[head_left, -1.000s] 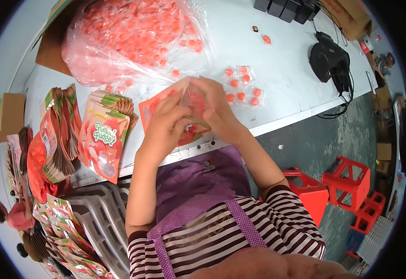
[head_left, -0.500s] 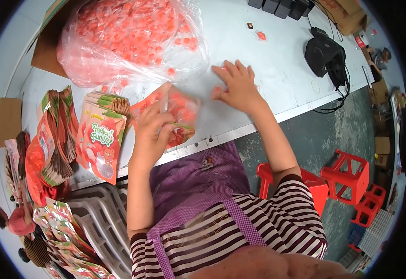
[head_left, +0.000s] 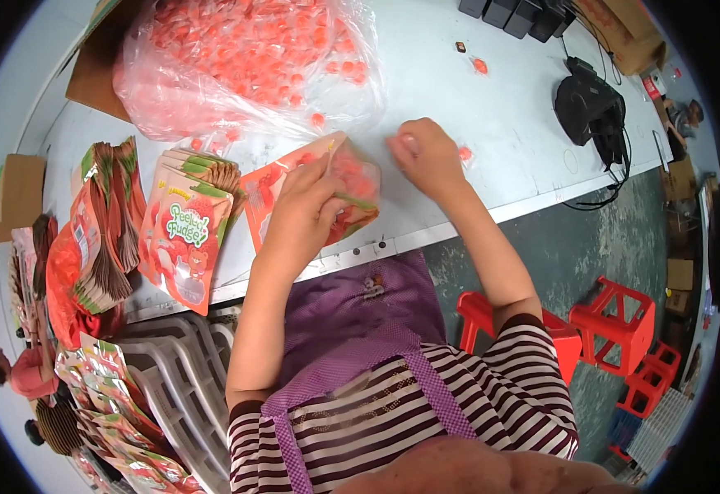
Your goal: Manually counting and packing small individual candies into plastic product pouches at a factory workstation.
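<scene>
My left hand grips a red and pink printed pouch lying tilted near the table's front edge. Round red candies show at the pouch's right end, under clear film. Just right of that end, my right hand is closed with its fingers curled in; something pale shows at the fingertips, too small to name. One wrapped red candy lies on the table beside this hand. Beyond both hands spreads a large clear plastic bag full of the same candies.
To the left stand a stack of printed pouches and a bundle of folded pouches. Grey plastic crates sit below. A black device with cables lies at the right; red stools stand on the floor. People are at far left.
My right hand has drawn its spread fingers into a closed shape and come nearer my body. The lone candy beside it now shows. The view has shifted slightly.
</scene>
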Motion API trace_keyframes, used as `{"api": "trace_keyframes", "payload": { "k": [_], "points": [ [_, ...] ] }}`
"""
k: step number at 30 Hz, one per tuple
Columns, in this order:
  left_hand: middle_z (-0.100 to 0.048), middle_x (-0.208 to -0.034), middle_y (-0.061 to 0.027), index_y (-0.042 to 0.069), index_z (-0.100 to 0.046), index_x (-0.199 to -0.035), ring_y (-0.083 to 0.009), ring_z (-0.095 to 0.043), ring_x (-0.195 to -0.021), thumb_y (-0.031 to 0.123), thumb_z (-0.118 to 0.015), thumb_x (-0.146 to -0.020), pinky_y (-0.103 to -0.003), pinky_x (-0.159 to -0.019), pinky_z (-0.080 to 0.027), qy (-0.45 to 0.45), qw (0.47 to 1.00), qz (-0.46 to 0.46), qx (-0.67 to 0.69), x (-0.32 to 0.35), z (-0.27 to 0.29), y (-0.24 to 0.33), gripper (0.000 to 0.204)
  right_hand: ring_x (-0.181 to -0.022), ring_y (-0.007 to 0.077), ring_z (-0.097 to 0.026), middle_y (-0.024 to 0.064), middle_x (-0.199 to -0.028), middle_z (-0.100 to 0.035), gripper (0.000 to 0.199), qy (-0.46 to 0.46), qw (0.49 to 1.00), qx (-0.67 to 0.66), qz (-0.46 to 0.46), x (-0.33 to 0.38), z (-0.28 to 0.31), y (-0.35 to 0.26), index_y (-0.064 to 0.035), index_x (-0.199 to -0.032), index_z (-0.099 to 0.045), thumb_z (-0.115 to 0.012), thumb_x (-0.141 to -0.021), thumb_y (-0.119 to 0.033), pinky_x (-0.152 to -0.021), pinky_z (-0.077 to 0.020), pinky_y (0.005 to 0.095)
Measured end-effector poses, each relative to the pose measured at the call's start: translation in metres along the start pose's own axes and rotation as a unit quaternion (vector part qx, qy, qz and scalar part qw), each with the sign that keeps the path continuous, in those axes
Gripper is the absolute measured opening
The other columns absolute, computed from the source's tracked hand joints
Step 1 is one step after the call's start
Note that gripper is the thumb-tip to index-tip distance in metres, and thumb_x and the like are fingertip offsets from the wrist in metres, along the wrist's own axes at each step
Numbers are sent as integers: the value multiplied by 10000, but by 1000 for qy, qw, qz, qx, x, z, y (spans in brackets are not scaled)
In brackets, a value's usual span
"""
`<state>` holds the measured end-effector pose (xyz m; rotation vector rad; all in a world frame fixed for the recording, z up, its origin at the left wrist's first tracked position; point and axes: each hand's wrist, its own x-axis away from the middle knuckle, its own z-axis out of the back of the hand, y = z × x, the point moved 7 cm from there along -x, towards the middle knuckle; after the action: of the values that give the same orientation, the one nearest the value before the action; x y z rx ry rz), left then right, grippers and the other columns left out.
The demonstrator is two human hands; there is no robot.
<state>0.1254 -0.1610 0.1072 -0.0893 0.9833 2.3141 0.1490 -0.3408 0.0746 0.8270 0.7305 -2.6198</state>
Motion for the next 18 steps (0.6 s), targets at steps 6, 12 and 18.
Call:
{"api": "trace_keyframes", "payload": {
  "k": [6, 12, 18],
  "points": [
    [-547, -1116, -140, 40, -577, -904, -340, -474, -1069, 35, -626, -757, -405, -900, -407, 18, 1000, 9, -15, -1, 1, 11, 155, -588, 27, -426, -41, -733, -490, 101, 135, 749, -532, -370, -3, -4, -6, -73, -896, -517, -534, -921, -169, -502, -366, 195],
    [-579, -1064, -152, 30, -577, -894, -346, -487, -1094, 26, -610, -770, -405, -902, -410, 18, 1000, 9, 10, -6, 6, 8, 129, -782, 78, -478, 28, -916, -506, 111, 103, 835, -512, -176, -12, -10, -43, -33, -983, -512, -426, -929, -78, -687, -399, 199],
    [-606, -998, -125, 16, -575, -890, -294, -542, -1095, 4, -586, -803, -354, -888, -422, 49, 996, 54, 58, -4, 11, 4, 89, -937, 124, -489, 88, -1091, -483, 115, 51, 903, -414, -106, 5, -7, -54, -21, -948, -564, -481, -869, -29, -815, -407, 259]
  ]
}}
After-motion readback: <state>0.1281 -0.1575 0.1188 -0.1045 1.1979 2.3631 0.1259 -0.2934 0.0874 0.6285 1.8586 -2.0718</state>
